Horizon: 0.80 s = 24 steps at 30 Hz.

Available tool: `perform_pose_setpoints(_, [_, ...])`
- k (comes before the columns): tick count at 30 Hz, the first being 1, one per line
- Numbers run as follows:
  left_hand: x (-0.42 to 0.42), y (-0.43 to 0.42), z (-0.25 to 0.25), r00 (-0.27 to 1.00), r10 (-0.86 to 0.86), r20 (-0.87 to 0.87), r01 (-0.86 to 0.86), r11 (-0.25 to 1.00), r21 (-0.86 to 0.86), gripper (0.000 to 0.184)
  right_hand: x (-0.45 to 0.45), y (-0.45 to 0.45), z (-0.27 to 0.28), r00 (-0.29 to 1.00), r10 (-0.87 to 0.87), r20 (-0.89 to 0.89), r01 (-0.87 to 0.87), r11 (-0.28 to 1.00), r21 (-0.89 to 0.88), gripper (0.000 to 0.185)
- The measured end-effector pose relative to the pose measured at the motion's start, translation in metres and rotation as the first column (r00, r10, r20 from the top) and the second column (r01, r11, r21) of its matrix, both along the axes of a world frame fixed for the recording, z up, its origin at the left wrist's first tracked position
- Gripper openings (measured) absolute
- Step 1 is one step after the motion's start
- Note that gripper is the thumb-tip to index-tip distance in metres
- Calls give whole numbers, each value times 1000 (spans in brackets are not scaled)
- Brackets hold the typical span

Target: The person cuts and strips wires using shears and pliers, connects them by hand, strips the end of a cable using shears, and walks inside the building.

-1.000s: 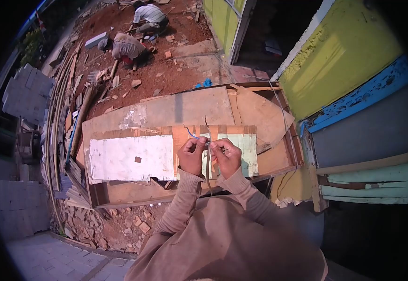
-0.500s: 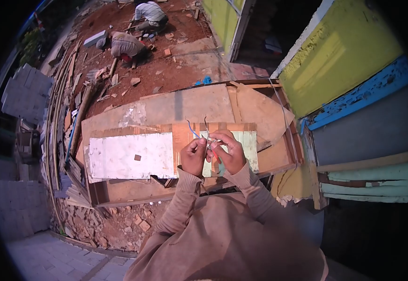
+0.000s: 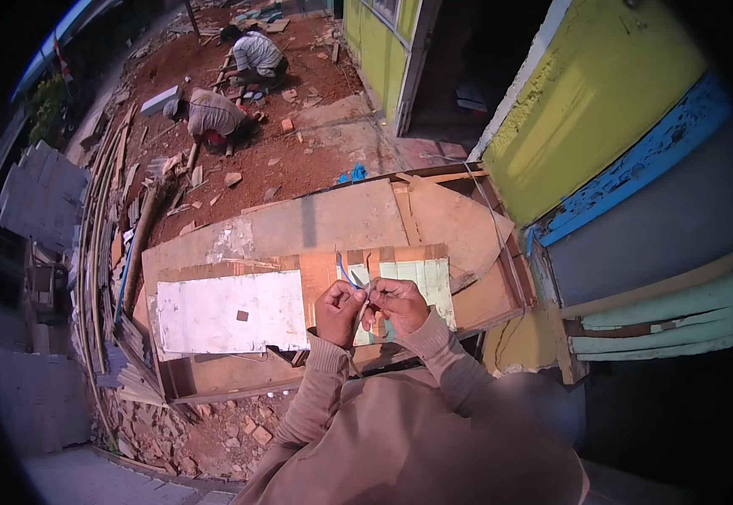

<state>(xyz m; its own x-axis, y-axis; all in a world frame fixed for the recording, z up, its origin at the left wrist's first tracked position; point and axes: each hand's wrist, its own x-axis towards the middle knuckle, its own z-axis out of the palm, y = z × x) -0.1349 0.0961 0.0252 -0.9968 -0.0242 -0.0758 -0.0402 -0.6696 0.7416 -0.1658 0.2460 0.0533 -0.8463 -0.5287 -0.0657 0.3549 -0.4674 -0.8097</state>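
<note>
The left hand [image 3: 337, 315] pinches the cable [image 3: 361, 316], its blue wire [image 3: 343, 268] rising beyond the thumb; the right hand [image 3: 403, 306], curled closed just beside (its hold unclear), should stay light and steady.

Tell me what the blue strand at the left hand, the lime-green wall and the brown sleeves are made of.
Blue strand: probably plastic-coated wire; thin, holding its bend in mid-air.
Lime-green wall: likely painted plaster or masonry; rough, chipped edge.
Brown sleeves: matte, apparently knitted fabric; ribbed cuffs.

The board [image 3: 230, 311] is white, the wall [image 3: 589, 101] yellow-green.
</note>
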Motion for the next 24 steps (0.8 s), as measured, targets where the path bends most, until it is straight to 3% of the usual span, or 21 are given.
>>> perform_pose_setpoints(1, [1,0,1,1000,-10,16,10,1000,-12,15,2,0,3,994,-5,107,10,999,-54,21])
perform_pose_setpoints(3, [1,-1,3,1000,-4,27,6,999,-54,14,0,1,-2,999,-22,50,22,1000,-4,25])
perform_pose_setpoints(5, [1,-3,6,999,1,54,5,995,-98,14,-5,6,-23,983,-92,-158,154,882,445,30])
perform_pose_setpoints(7, [-1,-2,8,993,84,77,-59,956,-287,12,-1,6,-13,981,-174,-87,194,895,403,33])
perform_pose_setpoints(10, [0,0,3,994,102,29,-85,931,-354,15,11,-2,22,946,-176,-272,269,896,354,22])
perform_pose_setpoints(13, [1,4,5,988,152,-31,-152,903,-402,17,7,-11,13,883,-162,-440,343,863,372,23])
perform_pose_setpoints(14, [2,3,6,990,138,-19,-133,896,-423,17,8,-5,16,908,-137,-395,339,795,504,21])
perform_pose_setpoints(17, [4,7,2,989,142,-48,-149,889,-433,18,3,-4,13,904,-182,-387,363,805,469,20])
perform_pose_setpoints(18, [5,6,1,990,116,-78,-139,871,-472,17,1,-5,12,832,-157,-533,438,775,456,18])
perform_pose_setpoints(19, [4,6,1,990,88,-109,-132,850,-510,18,-1,-5,12,828,-151,-540,438,776,454,18])
perform_pose_setpoints(21, [7,9,1,991,87,-105,-127,871,-474,18,0,-4,14,899,-147,-412,351,803,481,16])
perform_pose_setpoints(24, [5,2,-1,989,-36,-145,-44,857,-514,17,-5,0,6,882,-99,-460,360,773,523,23])
